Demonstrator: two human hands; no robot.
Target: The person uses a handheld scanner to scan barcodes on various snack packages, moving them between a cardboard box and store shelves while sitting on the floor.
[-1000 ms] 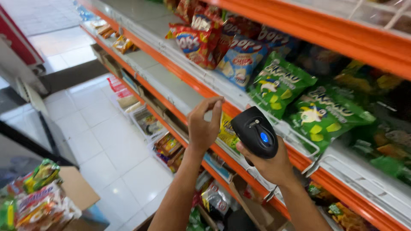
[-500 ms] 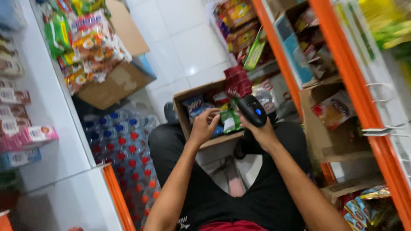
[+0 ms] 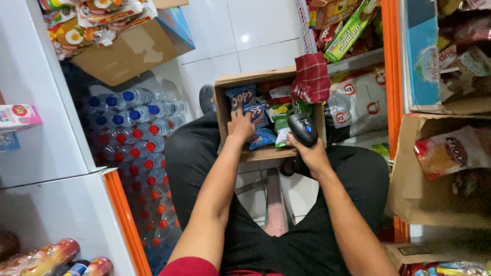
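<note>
Right grip (image 3: 307, 148) clasps a black scanner (image 3: 303, 129) beside the left hand (image 3: 240, 127), fingers loosely spread over blue snack bags (image 3: 254, 115).

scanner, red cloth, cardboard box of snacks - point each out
scanner (image 3: 303, 129), head view, its black top.
red cloth (image 3: 311, 77), head view, middle of the folds.
cardboard box (image 3: 221, 107), head view, left wall.

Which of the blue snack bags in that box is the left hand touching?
The left hand rests its fingers on the middle blue bag. The top blue bag lies beyond the fingertips, and the lowest blue bag sits right of the wrist.
</note>
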